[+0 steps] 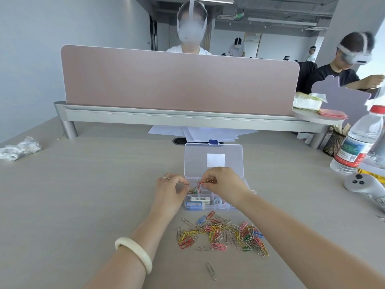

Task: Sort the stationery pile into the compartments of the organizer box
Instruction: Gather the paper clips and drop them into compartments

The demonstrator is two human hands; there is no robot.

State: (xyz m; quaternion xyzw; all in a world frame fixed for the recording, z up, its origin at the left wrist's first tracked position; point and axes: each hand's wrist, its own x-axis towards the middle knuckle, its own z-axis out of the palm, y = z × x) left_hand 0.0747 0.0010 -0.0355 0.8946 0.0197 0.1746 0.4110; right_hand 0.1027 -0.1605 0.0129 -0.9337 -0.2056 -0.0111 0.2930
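The right hand (223, 184) is pinching a small red wire paper clip (199, 186) over the clear plastic organizer box (213, 151), whose lid is lying open toward twelve o'clock. The left hand (169, 189) is curling its fingers at the clip's nine o'clock (whether it is gripping anything, I cannot tell). The heap of coloured paper clips (220, 234) is lying at the box's six o'clock on the pale desk (83, 195).

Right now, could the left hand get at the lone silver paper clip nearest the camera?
Probably yes: the lone silver paper clip lies on bare table, apart from the pile. The left hand only needs drawing back from the organizer box.
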